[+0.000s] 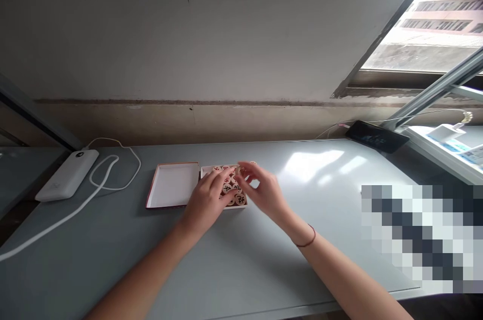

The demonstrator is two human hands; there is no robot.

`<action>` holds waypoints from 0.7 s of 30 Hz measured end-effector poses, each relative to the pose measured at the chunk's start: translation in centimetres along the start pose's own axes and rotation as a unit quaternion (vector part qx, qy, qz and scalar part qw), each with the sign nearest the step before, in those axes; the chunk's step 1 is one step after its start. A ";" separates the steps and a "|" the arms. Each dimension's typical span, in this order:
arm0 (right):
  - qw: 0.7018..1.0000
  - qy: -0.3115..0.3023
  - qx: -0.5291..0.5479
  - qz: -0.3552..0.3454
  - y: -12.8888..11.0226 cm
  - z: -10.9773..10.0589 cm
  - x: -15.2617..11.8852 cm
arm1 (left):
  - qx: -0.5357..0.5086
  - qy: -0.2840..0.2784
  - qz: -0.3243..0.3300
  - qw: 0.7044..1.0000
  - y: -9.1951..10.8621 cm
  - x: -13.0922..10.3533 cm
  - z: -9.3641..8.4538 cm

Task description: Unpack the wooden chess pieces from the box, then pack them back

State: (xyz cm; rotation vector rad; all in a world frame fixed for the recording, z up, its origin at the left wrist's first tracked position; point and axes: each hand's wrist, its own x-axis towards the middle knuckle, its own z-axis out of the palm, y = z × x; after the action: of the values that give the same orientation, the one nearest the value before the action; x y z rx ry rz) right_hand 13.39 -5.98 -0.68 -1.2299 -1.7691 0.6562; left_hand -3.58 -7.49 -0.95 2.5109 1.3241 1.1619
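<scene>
A small box (pixel 246 205) on the desk holds several round, pale Chinese chess pieces (pixel 240 199) with red or black characters. My left hand (pixel 207 193) rests over the box's left part, its fingers apart and touching the pieces, and it hides some of them. Above the box's right side, my right hand (pixel 262 186) pinches one chess piece (pixel 238 171) between thumb and forefinger. The box lid (pixel 174 184), white inside with a reddish edge, lies just left of the box. Another piece seems to sit behind my right fingers, mostly hidden.
On the left of the grey desk (pixel 241 269) lies a white power bank (pixel 68 175) with a looping white cable (pixel 101 185). A black phone (pixel 377 136) lies at the back right, near a white box (pixel 449 141) with a charger. A wall runs behind.
</scene>
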 end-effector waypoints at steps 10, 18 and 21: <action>0.976 0.044 -0.206 0.060 6.7 -1.1 1.9 | -0.003 -0.015 -0.057 0.998 -1.1 0.4 -0.8; 0.968 0.035 -0.242 0.056 6.8 -1.0 1.7 | 0.004 -0.008 -0.058 0.998 -1.8 0.3 -0.5; 0.966 0.036 -0.253 0.051 7.2 -0.7 1.8 | 0.005 -0.014 -0.062 0.998 -2.1 0.3 -0.6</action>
State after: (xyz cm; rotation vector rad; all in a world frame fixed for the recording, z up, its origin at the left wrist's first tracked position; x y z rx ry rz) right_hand 17.15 -1.63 -5.47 -1.6699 -1.8840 0.2097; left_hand -5.29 -6.10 -1.22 2.4032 1.4591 1.0942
